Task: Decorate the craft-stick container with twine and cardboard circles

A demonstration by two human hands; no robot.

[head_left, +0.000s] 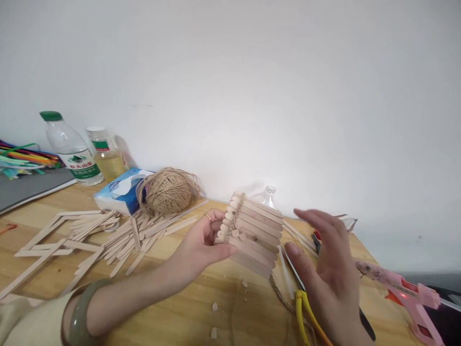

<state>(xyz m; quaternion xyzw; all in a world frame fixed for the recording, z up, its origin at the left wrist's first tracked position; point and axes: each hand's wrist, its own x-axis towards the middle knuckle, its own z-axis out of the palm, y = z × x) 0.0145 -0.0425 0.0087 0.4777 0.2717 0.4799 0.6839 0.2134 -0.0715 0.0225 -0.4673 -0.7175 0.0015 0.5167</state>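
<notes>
My left hand (211, 240) grips a small panel of craft sticks (257, 230) laid side by side, thumb on its near face and fingers behind. Twine runs along the panel's left end, and a few small cut wood bits rest on its face. To the right of the panel, my right hand (327, 269) is raised with thumb and fingers apart, holding nothing. Below that hand lie scissors with yellow handles (302, 312), partly hidden by it. A length of twine (279, 293) hangs or lies below the panel's lower right corner.
Loose craft sticks (140, 235) spread over the table's left side, near a ball of twine (169, 190) and a tissue pack (122, 190). A water bottle (75, 149) and a jar (108, 158) stand behind. A pink glue gun (406, 293) lies right. Wood scraps (215, 306) lie in front.
</notes>
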